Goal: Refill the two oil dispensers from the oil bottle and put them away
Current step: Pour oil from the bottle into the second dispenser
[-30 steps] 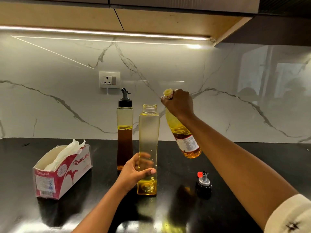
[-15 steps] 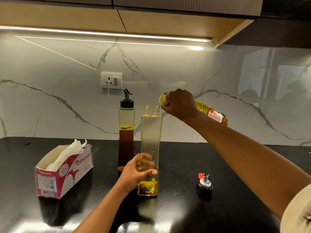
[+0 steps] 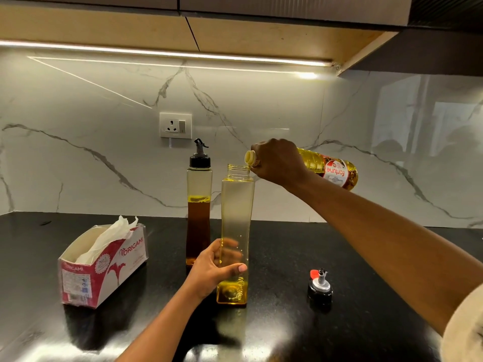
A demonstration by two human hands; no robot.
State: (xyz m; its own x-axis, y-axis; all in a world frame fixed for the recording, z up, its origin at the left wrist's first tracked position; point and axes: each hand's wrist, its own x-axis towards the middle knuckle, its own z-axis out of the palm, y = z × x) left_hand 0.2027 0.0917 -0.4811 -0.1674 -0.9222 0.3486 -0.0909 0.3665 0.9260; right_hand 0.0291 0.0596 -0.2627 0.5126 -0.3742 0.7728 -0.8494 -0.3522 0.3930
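Tipping a clear plastic oil bottle (image 3: 329,169) of yellow oil almost level, with the right hand (image 3: 277,163) wrapped round its neck. Lies right to left, yellow mouth just beside the open rim of a tall square clear dispenser (image 3: 237,218). Steadying that dispenser low down on the black counter (image 3: 287,244) with left hand (image 3: 211,270) fingers curled around it.

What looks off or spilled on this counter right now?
No spill shows. One oddity: the right hand holds the oil bottle tipped level at the mouth of the open dispenser, yet its yellow cap seems on and no stream shows.
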